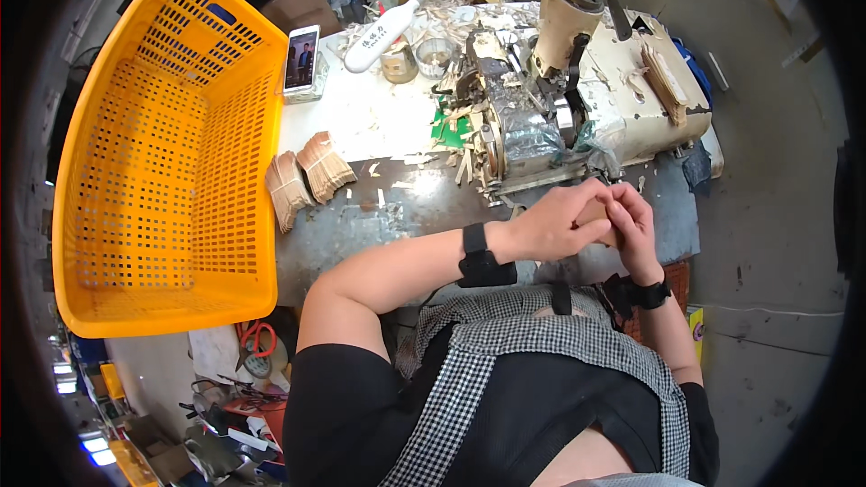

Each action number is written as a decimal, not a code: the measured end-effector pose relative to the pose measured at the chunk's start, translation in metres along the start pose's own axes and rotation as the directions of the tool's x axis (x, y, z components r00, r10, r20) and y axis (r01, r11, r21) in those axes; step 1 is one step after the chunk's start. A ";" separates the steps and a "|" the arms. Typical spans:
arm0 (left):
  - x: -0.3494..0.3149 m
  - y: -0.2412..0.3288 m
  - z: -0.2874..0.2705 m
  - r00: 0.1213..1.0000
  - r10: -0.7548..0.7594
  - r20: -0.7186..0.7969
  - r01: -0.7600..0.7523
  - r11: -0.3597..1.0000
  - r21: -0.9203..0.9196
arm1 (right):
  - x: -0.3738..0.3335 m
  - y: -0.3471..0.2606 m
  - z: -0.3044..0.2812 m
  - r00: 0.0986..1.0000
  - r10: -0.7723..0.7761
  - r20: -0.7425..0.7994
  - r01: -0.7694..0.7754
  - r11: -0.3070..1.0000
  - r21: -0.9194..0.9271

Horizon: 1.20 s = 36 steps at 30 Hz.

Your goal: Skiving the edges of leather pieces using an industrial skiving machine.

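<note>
Fingers [591, 191] of the left hand [555, 224] curled over and pinched onto a small tan piece [603, 216], mostly hidden between both palms. Fingers of the right hand [633, 221] bent inward, tips meeting the left hand's at the same tan piece, gripping it from the other side; kind of piece not readable, too covered. Both hands held together just in front of the worn industrial sewing machine [577, 99], above the near edge of the grey worktable [361, 234]. Black wrist straps [480, 257] on both forearms. Two fanned bundles of thin tan strips [308, 176] lying on the table well to the left of the hands, touching each other. Pale scraps scattered between bundles and machine. Large orange perforated plastic crate [162, 171] standing left of the table, against its edge. Smartphone [302, 59] propped at the far left corner, white lamp head [383, 32] just beside it, small metal tin [399, 63] below the lamp.
</note>
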<state>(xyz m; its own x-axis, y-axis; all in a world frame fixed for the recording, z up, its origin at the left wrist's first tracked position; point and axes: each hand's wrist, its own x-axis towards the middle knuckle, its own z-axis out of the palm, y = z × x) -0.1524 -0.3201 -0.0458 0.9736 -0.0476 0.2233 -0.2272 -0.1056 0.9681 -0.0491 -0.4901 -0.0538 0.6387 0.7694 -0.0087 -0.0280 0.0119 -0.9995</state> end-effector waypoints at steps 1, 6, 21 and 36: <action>0.000 0.003 -0.004 0.995 -0.082 0.053 0.088 0.989 -0.121 | 0.004 -0.004 0.003 1.000 -0.003 -0.005 0.003 1.000 0.003; -0.009 0.003 -0.033 0.952 -0.200 0.230 0.262 0.921 -0.287 | 0.022 -0.014 0.015 0.994 -0.023 0.107 0.051 0.963 -0.264; -0.025 0.013 -0.118 0.781 -0.605 -0.155 0.551 0.785 -0.283 | 0.058 -0.041 -0.008 0.792 -0.582 0.187 0.491 0.424 -0.761; -0.017 0.016 -0.124 0.829 -0.555 -0.072 0.501 0.794 -0.344 | 0.114 0.000 -0.017 0.720 -0.617 0.316 0.544 0.220 -0.810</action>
<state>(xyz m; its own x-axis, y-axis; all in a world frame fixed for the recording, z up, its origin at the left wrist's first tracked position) -0.1697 -0.1977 -0.0201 0.9347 0.0903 -0.3438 0.3156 0.2339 0.9196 0.0366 -0.4136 -0.0556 0.2341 0.7491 0.6197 0.9639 -0.0957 -0.2484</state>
